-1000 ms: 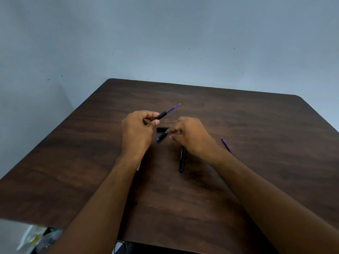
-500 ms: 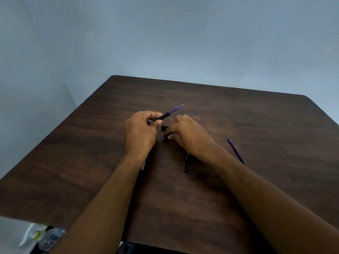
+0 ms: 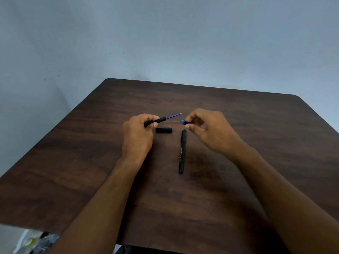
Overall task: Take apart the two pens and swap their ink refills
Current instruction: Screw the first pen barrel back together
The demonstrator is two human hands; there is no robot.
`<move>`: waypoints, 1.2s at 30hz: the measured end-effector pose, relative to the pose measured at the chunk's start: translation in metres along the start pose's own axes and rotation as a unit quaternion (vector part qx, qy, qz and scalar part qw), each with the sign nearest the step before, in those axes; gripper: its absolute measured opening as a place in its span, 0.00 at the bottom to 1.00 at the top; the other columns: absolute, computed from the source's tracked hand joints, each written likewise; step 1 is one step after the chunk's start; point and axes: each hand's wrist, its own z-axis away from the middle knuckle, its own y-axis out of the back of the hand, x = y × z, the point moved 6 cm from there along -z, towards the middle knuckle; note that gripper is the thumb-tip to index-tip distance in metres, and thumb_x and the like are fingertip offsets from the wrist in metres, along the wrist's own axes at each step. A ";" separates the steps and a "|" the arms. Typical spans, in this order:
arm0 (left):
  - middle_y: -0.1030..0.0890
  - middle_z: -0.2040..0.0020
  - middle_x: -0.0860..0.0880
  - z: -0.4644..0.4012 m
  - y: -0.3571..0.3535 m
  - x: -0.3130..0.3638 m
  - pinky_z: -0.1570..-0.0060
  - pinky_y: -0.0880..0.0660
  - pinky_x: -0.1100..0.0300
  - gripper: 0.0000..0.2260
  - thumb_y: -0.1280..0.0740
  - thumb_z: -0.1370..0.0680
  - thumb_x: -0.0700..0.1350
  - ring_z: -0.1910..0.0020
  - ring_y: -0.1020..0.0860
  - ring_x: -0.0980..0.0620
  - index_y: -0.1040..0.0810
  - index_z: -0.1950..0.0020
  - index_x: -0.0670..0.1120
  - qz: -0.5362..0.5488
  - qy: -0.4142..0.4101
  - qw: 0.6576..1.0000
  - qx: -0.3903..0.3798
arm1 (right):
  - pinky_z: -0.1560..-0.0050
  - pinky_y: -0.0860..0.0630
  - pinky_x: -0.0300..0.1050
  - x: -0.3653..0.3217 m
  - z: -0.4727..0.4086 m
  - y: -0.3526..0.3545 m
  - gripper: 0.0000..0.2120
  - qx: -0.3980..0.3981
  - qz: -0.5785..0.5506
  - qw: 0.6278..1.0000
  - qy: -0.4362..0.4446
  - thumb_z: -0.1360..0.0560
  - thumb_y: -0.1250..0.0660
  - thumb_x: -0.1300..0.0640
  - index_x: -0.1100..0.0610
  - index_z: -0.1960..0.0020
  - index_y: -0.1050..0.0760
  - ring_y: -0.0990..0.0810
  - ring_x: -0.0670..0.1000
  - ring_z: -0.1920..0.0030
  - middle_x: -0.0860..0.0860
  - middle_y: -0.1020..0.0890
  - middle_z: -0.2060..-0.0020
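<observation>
My left hand (image 3: 138, 138) grips a black pen barrel (image 3: 159, 120) from which a blue refill (image 3: 173, 116) sticks out, pointing right and away. My right hand (image 3: 207, 132) pinches a small black tip piece with a blue end (image 3: 183, 122) just right of the refill's point, a little above the table. A short black pen piece (image 3: 163, 130) lies on the dark wooden table (image 3: 183, 198) between my hands. A second black pen (image 3: 182, 151) lies lengthwise below my right hand's fingers. The loose refill seen earlier at the right is hidden behind my right arm.
The table stands in a corner of pale blue walls (image 3: 165, 43). Its left edge runs diagonally; some plastic clutter (image 3: 34, 242) lies on the floor beyond the near left corner.
My right hand has lifted off the table with the small tip piece and moved right, uncovering the second black pen. My left hand kept its hold on the barrel.
</observation>
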 end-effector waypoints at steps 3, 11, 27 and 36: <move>0.20 0.51 0.60 0.003 -0.001 0.004 0.57 0.34 0.78 0.11 0.29 0.23 0.41 0.57 0.25 0.68 0.17 0.42 0.51 0.008 -0.017 1.000 0.006 | 0.61 0.28 0.29 0.021 0.007 0.022 0.04 0.096 -0.068 0.992 -0.040 0.25 0.26 0.56 0.52 0.51 0.17 0.22 0.38 0.64 0.40 0.19 0.64; 0.19 0.51 0.60 0.008 -0.007 0.010 0.55 0.33 0.79 0.11 0.29 0.23 0.40 0.56 0.24 0.68 0.17 0.42 0.51 0.003 -0.043 0.999 -0.005 | 0.64 0.19 0.48 0.054 0.016 0.016 0.05 0.150 -0.241 0.954 -0.095 0.25 0.27 0.60 0.58 0.50 0.16 0.21 0.51 0.71 0.50 0.17 0.67; 0.17 0.45 0.57 0.009 -0.018 0.013 0.57 0.35 0.82 0.11 0.29 0.23 0.41 0.54 0.25 0.67 0.17 0.42 0.52 -0.023 -0.055 0.998 -0.029 | 0.65 0.22 0.37 0.048 0.011 0.001 0.08 0.098 -0.212 0.969 -0.082 0.25 0.27 0.58 0.57 0.47 0.16 0.20 0.46 0.71 0.47 0.17 0.67; 0.18 0.45 0.56 0.011 -0.019 0.016 0.57 0.34 0.82 0.11 0.30 0.22 0.40 0.54 0.26 0.67 0.17 0.42 0.51 -0.028 -0.070 0.997 -0.032 | 0.61 0.18 0.39 0.045 0.011 0.002 0.09 0.101 -0.206 0.971 -0.066 0.27 0.26 0.62 0.54 0.48 0.17 0.19 0.49 0.68 0.48 0.17 0.55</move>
